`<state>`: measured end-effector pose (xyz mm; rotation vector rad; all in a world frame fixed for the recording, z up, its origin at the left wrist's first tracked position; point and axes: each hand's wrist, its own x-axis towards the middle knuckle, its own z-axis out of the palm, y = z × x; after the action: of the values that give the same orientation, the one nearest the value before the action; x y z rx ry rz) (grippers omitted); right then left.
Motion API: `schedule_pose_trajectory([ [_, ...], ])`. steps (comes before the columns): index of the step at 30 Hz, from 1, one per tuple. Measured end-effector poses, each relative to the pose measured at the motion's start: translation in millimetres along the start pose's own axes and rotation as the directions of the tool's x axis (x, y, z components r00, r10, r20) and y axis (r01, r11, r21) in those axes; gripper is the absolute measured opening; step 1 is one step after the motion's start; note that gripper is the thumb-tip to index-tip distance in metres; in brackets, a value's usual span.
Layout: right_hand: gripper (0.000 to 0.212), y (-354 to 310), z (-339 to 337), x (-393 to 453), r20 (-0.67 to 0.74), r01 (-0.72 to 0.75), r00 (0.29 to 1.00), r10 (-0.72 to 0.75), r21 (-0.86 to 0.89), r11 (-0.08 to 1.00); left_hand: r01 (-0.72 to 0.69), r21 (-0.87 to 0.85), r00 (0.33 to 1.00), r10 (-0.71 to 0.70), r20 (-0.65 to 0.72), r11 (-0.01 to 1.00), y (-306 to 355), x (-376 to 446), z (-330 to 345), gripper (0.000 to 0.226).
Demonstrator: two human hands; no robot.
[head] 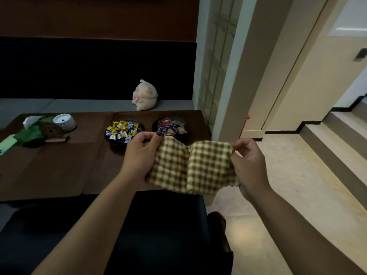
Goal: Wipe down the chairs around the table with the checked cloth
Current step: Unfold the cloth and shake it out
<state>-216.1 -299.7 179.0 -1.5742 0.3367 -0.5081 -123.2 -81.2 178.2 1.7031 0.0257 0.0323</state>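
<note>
The green-and-cream checked cloth [192, 167] hangs stretched between both my hands, above the near right corner of the dark wooden table [59, 165]. My left hand [139, 153] pinches its upper left corner. My right hand [248, 161] pinches the upper right corner. Directly below the cloth sits a dark chair [162, 231] with a wooden arm [218, 225] on its right side. Behind the table runs a grey bench seat [89, 105] with a black backrest.
On the table stand two dark plates of wrapped sweets [123, 130] [170, 126], a white round pot [64, 122], a tissue holder [29, 122] and a green cloth [27, 133]. A plush toy [145, 95] sits on the bench. Steps [327, 135] rise at the right over pale floor.
</note>
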Motion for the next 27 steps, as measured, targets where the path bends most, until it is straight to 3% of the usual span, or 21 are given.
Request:
schedule_pose_trajectory([
  [1, 0.023, 4, -8, 8, 0.005, -0.029, 1.000, 0.029, 0.009, 1.000, 0.032, -0.026, 0.999, -0.031, 0.034, 0.999, -1, 3, 6, 0.019],
  [4, 0.024, 20, -26, 26, 0.067, -0.191, 0.980, 0.186, 0.080, 0.978, 0.079, -0.107, 0.989, -0.064, 0.136, 0.991, -7, 7, 19, 0.074],
  [5, 0.026, 27, -30, 30, 0.081, -0.268, 0.962, 0.261, 0.106, 0.957, 0.089, -0.106, 0.986, -0.072, 0.153, 0.990, -11, 9, 22, 0.079],
  [10, 0.020, 70, -35, 43, 0.123, -0.559, 0.829, 0.545, 0.199, 0.805, 0.173, -0.051, 0.962, -0.158, 0.222, 0.984, -33, 13, 25, 0.057],
  [15, 0.009, 118, -16, 57, 0.079, -0.478, 0.868, 0.491, -0.140, 0.867, 0.154, 0.050, 0.972, -0.161, 0.171, 0.987, -67, 19, 15, 0.015],
  [21, 0.020, 161, 15, 85, 0.013, -0.480, 0.874, 0.485, -0.125, 0.868, 0.176, 0.191, 0.981, -0.188, 0.045, 0.966, -121, 48, -3, 0.010],
  [27, 0.017, 205, 57, 129, 0.015, -0.479, 0.875, 0.484, -0.120, 0.870, 0.081, 0.346, 0.996, -0.083, -0.007, 0.935, -183, 99, -2, 0.017],
])
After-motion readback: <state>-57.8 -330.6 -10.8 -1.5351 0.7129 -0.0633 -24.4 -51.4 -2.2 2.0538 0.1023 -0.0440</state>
